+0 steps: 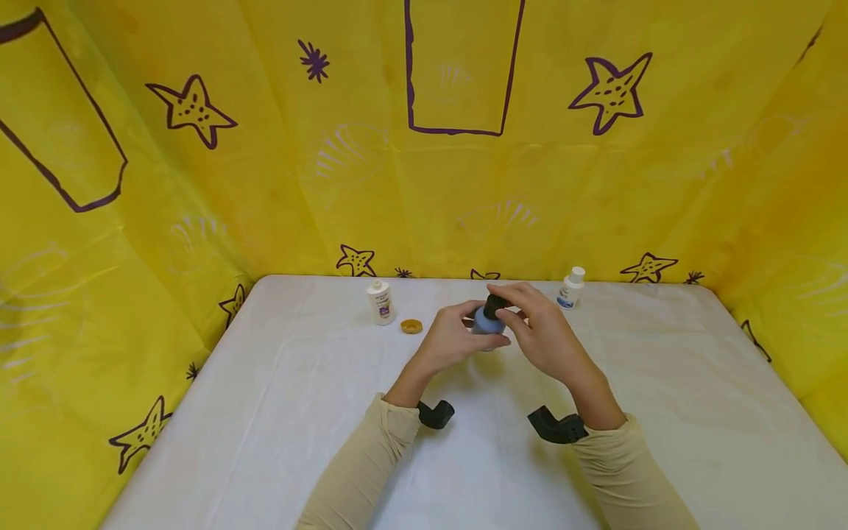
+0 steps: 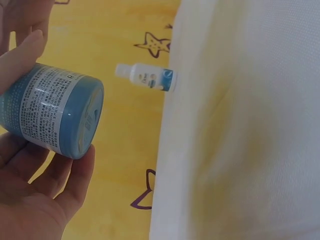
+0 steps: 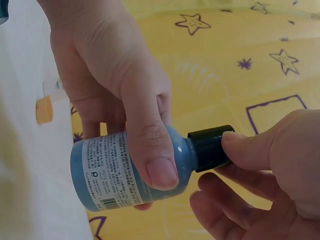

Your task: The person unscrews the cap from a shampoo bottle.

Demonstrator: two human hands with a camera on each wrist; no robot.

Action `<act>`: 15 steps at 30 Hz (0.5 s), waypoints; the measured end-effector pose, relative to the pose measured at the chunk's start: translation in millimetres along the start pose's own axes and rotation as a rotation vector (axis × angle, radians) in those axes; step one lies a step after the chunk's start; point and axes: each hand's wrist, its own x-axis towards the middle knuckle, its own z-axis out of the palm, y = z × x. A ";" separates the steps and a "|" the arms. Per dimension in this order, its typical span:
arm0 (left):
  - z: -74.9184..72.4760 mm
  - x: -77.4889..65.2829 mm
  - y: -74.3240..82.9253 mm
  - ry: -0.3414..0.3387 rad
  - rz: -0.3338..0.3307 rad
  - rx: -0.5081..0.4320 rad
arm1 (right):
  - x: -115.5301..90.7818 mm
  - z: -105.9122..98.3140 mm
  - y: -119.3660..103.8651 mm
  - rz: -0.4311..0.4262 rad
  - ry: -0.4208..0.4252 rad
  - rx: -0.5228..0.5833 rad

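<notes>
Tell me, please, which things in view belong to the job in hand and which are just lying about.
In the job:
blue bottle, held by the left hand
black cap, pinched by the right hand

Apparently lying about:
left white bottle
orange cap beside it
right white bottle

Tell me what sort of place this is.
Probably a makeshift recording booth: yellow starfish-print sheeting rises on three sides of a white table, and black wrist mounts suggest the handwork is being filmed.
</notes>
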 end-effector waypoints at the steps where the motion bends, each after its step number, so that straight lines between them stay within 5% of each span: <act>1: 0.0 0.2 0.1 0.001 0.000 0.001 | -0.1 -0.4 -0.1 -0.010 -0.005 -0.001; 8: -1.1 0.4 -0.9 0.024 0.019 0.017 | 0.3 -2.3 0.8 0.043 -0.055 0.104; 15: 1.1 -1.3 1.3 0.006 0.044 -0.007 | 2.9 2.0 2.8 0.198 0.055 0.079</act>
